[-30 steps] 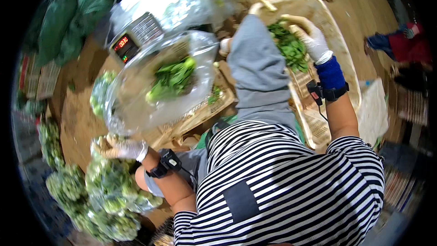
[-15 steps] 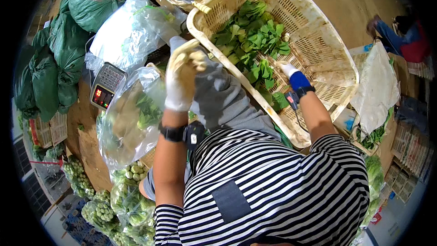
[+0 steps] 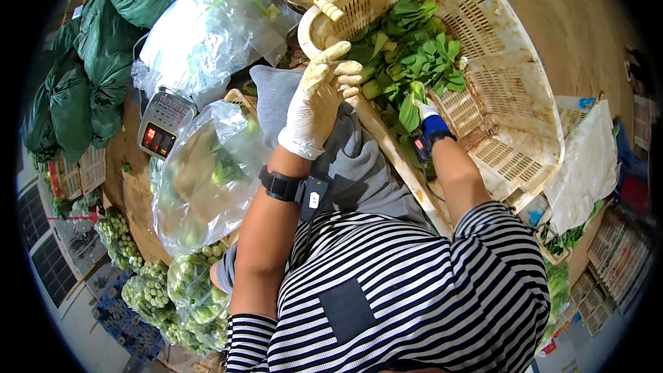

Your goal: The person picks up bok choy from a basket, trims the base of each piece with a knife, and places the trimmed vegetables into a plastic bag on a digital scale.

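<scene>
A leafy bunch (image 3: 412, 110) is lying in the basket (image 3: 512, 100), just left of my right hand (image 3: 427, 108), the nearer one, its long axis pointing roughly away from me. That hand's fingertips are blending into the greens (image 3: 414, 59), so I can't tell whether they're gripping. My left hand (image 3: 321, 97) is hovering empty, fingers apart.
</scene>
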`<state>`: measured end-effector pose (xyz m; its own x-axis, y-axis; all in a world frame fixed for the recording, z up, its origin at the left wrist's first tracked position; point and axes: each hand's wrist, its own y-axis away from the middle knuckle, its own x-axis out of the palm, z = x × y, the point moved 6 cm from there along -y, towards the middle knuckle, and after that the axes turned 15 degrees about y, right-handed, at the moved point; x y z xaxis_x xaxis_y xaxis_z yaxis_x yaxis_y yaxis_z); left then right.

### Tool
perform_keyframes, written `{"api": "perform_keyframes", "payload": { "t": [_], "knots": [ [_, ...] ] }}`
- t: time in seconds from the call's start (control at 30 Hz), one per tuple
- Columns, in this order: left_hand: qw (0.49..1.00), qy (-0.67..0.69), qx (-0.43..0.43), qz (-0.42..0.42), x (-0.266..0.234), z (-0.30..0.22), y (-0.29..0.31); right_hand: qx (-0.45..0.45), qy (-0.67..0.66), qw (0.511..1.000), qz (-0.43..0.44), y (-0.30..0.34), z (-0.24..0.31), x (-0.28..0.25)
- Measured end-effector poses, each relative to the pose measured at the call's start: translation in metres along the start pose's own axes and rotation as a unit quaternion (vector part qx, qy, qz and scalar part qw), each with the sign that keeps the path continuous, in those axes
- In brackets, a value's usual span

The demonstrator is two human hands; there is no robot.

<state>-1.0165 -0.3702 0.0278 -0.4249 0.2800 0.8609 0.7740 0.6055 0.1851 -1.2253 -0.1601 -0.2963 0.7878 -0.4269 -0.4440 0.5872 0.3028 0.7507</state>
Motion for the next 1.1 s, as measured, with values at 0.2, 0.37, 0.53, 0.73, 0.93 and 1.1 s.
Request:
{"api": "perform_keyframes", "payload": {
  "t": [0.2, 0.37, 0.53, 0.73, 0.93, 1.1],
  "knots": [
    [0.973, -0.224, 0.01, -0.047, -0.003, 0.009, -0.002, -0.316, -0.131, 0.939, 0.037, 0.103, 0.113, -0.041],
    [0.887, -0.431, 0.129, 0.104, 0.028, 0.036, -0.012, -0.53, -0.194, 0.825, 0.004, 0.215, 0.195, -0.031],
    [0.967, -0.201, 0.158, 0.006, 0.047, 0.012, 0.004, -0.629, -0.068, 0.769, -0.09, 0.279, 0.234, -0.018],
    [0.563, -0.751, 0.345, -0.013, 0.07, -0.017, 0.047, -0.58, -0.143, 0.79, 0.136, 0.324, 0.257, -0.026],
    [0.531, -0.771, 0.336, -0.099, 0.085, -0.046, 0.069, -0.569, -0.195, 0.794, 0.086, 0.331, 0.252, -0.048],
    [0.523, -0.741, 0.385, -0.171, 0.042, -0.087, 0.087, -0.556, -0.22, 0.796, 0.097, 0.326, 0.246, -0.069]
  ]
}}
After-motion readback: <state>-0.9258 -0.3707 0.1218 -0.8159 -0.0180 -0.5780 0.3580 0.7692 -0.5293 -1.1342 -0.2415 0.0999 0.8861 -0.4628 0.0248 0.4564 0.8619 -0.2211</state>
